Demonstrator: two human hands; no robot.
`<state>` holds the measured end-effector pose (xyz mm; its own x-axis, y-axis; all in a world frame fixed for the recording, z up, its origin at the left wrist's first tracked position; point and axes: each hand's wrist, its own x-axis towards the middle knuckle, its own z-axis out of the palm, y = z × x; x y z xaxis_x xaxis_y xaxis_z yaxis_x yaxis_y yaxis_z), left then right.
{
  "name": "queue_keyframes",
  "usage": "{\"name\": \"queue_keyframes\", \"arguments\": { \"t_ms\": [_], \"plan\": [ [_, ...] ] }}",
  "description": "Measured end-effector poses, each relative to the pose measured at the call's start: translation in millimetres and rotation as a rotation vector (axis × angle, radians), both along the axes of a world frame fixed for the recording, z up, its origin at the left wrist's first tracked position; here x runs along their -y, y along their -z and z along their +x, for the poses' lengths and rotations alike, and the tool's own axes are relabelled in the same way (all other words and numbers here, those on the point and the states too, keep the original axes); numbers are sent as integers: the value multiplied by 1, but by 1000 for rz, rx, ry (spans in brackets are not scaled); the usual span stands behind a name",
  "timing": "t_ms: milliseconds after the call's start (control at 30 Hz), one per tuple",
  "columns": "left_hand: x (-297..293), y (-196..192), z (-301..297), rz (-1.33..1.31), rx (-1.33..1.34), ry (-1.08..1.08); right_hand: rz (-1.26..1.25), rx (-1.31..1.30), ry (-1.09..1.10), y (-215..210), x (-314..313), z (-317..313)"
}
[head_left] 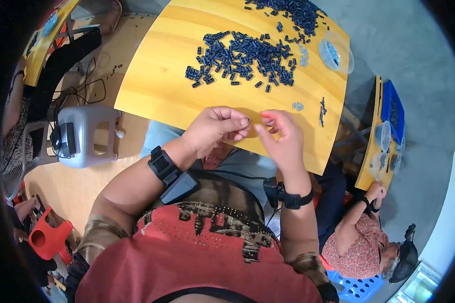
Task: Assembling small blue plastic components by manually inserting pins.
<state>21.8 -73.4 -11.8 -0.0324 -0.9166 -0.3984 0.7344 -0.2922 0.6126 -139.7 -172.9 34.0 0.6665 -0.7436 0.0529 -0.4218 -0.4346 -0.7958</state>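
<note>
My left hand is closed in a pinch at the table's near edge, thumb against forefinger. Whatever sits at its fingertips is too small and hidden to name. Close by on the right, my right hand has its fingers bent, thumb and forefinger apart, with nothing visible between them. Beyond both hands lies a wide heap of small dark blue plastic pieces. A few small silvery pieces rest on the tabletop past my right hand, beside a short row of joined dark pieces.
The yellow table also bears a second dark heap and a clear round tub of small pieces. At right, a person sits by another table with a blue tray. A grey stool and cables stand at left.
</note>
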Motion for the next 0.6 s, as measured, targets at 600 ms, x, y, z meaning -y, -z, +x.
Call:
{"name": "queue_keyframes", "arguments": {
  "t_ms": [600],
  "plan": [
    [0, 16, 15, -27, -121, -64, -321, -132, 218, 36, 76, 26]
  ]
}}
